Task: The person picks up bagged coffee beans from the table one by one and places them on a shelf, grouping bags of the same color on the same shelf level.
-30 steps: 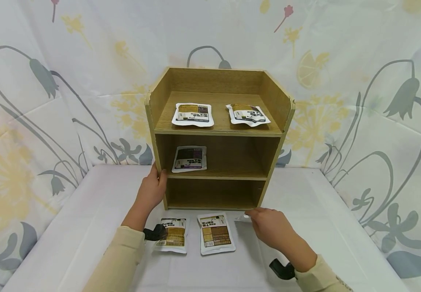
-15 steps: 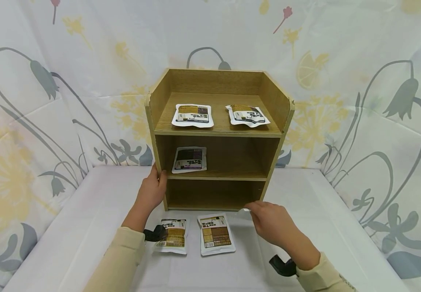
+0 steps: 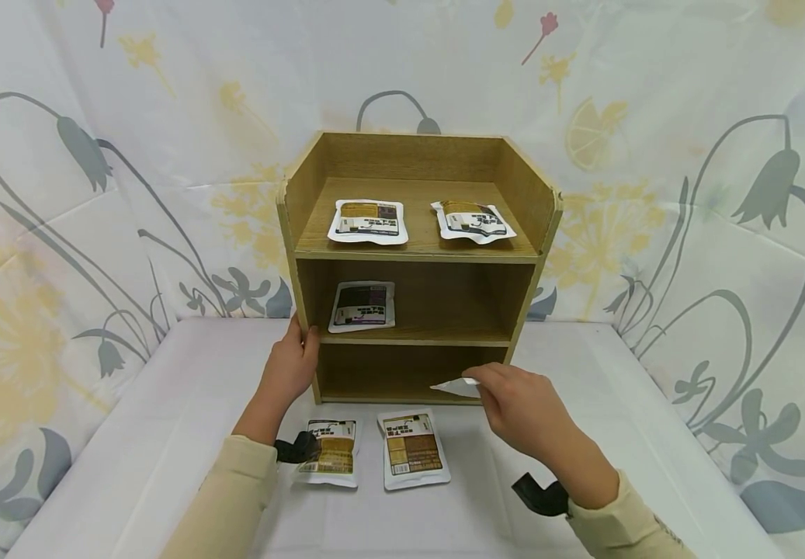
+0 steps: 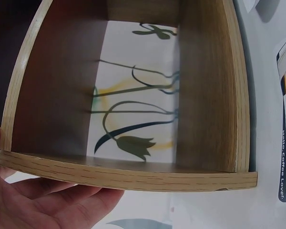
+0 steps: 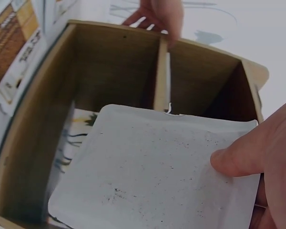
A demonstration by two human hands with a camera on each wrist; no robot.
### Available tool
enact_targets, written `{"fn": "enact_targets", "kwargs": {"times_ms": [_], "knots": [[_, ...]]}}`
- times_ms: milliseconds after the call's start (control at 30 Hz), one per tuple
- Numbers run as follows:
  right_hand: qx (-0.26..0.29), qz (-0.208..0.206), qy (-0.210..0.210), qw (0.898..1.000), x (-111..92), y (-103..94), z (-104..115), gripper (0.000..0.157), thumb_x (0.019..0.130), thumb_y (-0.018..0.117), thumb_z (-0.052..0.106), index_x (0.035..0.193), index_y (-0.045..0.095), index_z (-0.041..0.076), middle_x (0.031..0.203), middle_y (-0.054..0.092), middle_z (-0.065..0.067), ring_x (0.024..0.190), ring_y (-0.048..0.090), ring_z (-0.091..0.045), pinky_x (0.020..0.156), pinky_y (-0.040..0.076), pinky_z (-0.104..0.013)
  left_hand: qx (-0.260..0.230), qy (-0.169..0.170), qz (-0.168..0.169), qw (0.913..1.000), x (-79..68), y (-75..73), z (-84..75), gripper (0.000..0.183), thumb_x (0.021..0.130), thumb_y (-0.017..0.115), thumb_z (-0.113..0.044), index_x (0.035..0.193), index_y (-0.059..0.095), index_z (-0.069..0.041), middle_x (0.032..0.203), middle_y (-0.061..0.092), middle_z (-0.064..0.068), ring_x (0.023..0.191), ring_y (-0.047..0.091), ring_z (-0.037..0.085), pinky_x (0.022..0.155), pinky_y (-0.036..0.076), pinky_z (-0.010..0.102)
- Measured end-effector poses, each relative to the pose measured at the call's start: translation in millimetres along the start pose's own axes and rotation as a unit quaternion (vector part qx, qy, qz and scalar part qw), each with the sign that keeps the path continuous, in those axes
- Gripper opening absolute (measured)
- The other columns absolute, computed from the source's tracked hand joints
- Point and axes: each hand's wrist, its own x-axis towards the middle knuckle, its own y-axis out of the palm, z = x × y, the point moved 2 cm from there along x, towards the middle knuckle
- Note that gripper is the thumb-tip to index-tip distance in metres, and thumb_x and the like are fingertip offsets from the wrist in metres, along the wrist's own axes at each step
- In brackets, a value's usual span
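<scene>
A small three-tier wooden shelf (image 3: 412, 340) stands upright on the table. My left hand (image 3: 292, 363) grips its left side panel, with the thumb at the front edge and the fingers behind the outer face. My right hand (image 3: 524, 407) pinches a flat white pouch (image 5: 152, 167) by one edge, thumb on its plain, dark-specked side. The pouch hovers in front of the bottom compartment, near its right end. Two printed pouches, a left one (image 3: 370, 222) and a right one (image 3: 473, 221), lie on the top tier. Another, darker pouch (image 3: 362, 305) lies at the middle tier's left.
Two more printed pouches, one (image 3: 332, 454) beside the left wrist and one (image 3: 414, 450) farther right, lie on the white tabletop (image 3: 164, 419) before the shelf. A flower-patterned cloth (image 3: 185, 155) hangs behind. Black wrist mounts (image 3: 540, 497) stick out from the sleeves.
My right hand has risen from near the tabletop, lifting the white pouch to the front of the bottom compartment. The left hand has stayed on the shelf's side.
</scene>
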Motion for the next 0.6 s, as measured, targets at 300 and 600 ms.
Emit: {"fn": "enact_targets", "kwargs": {"times_ms": [300, 600], "knots": [[0.024, -0.073, -0.039, 0.996, 13.8, -17.1, -0.2, 0.024, 0.081, 0.061, -0.002, 0.100, 0.070, 0.010, 0.090, 0.074, -0.003, 0.073, 0.070, -0.018, 0.047, 0.047, -0.028, -0.003, 0.002, 0.001, 1.0000, 0.4, 0.1, 1.4, 0.056, 0.105, 0.028, -0.033, 0.153, 0.020, -0.004, 0.136, 0.052, 0.030, 0.112, 0.062, 0.044, 0.089, 0.051, 0.055], [0.039, -0.119, -0.055, 0.991, 25.3, -31.5, 0.9, 0.029, 0.079, 0.058, -0.006, 0.102, 0.070, 0.008, 0.091, 0.073, -0.004, 0.073, 0.069, -0.018, 0.049, 0.048, -0.028, 0.003, 0.003, -0.002, 1.0000, -0.6, 0.4, 1.4, 0.057, 0.105, 0.028, -0.034, 0.153, 0.020, -0.004, 0.134, 0.054, 0.030, 0.109, 0.063, 0.044, 0.086, 0.052, 0.055]]}}
